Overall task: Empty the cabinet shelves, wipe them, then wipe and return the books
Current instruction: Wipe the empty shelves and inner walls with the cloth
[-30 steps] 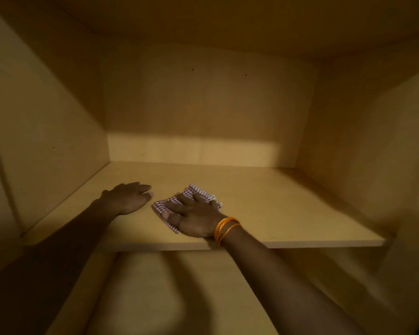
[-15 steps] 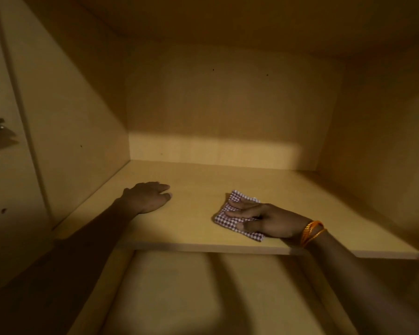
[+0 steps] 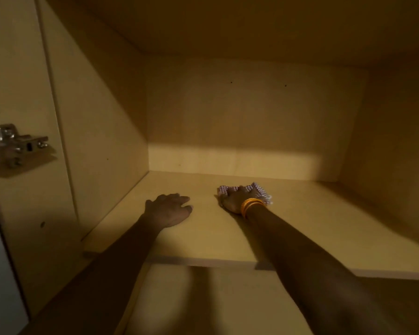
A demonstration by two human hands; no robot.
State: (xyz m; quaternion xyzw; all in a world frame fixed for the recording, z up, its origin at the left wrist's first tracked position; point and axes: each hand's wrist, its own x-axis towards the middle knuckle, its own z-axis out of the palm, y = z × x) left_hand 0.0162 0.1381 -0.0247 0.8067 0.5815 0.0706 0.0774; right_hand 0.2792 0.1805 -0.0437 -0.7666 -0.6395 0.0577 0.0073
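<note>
The shelf (image 3: 324, 228) lies bare from 12 to 3 o'clock of the right hand (image 3: 235, 201), open up to the back wall (image 3: 252, 117) and right wall (image 3: 392, 141). At 9 o'clock the left hand (image 3: 169, 210) rests flat, narrowing that passage. The cloth (image 3: 257, 189) covers a patch under the right hand. A hinge (image 3: 15, 146) juts out far left.

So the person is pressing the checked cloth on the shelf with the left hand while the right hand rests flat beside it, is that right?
Not quite: the hands are swapped. In the head view the right hand, the one with orange bangles, presses the checked cloth on the shelf, while the left hand rests flat beside it.
</note>
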